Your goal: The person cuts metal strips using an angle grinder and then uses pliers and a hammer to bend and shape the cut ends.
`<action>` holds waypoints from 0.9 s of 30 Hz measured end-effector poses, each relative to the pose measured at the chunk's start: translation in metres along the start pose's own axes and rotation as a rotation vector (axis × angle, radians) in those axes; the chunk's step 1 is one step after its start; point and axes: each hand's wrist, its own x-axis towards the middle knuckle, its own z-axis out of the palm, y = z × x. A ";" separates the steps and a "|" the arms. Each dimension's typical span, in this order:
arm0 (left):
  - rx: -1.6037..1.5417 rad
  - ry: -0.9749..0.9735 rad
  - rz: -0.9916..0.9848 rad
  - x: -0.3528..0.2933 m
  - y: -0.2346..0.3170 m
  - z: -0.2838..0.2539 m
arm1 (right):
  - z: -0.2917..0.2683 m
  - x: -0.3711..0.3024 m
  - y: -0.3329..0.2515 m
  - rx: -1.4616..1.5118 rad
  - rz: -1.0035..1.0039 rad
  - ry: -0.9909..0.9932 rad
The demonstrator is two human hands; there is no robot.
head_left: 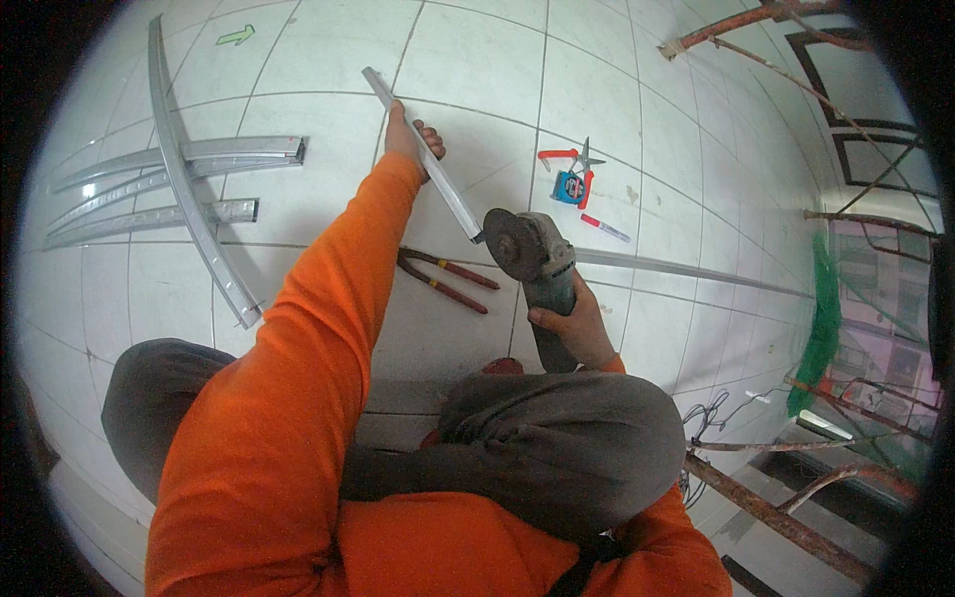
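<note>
My left hand point(416, 139) is closed around a short length of metal channel point(453, 197), which slants down toward the right. In my right hand point(579, 323) is an angle grinder point(549, 284), gripped by its body. The grinder's disc point(509, 245) sits right at the lower end of the channel; whether they touch I cannot tell. A long metal strip point(696, 274) lies on the floor to the right, running behind the grinder. Between my left forearm and the grinder lie metal snips point(448, 279) with red-brown handles.
Several metal channels point(199, 154) lie crossed at the left. Beyond the grinder are red-handled pliers or snips point(585, 174), a blue tape measure point(568, 187) and a red-capped marker point(605, 228). Rusty scaffold pipes point(786, 517), green netting point(821, 318) and tangled cables point(708, 423) stand at the right.
</note>
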 end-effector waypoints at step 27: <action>0.019 -0.032 -0.062 0.005 -0.008 -0.002 | 0.008 0.014 -0.005 0.140 0.080 0.023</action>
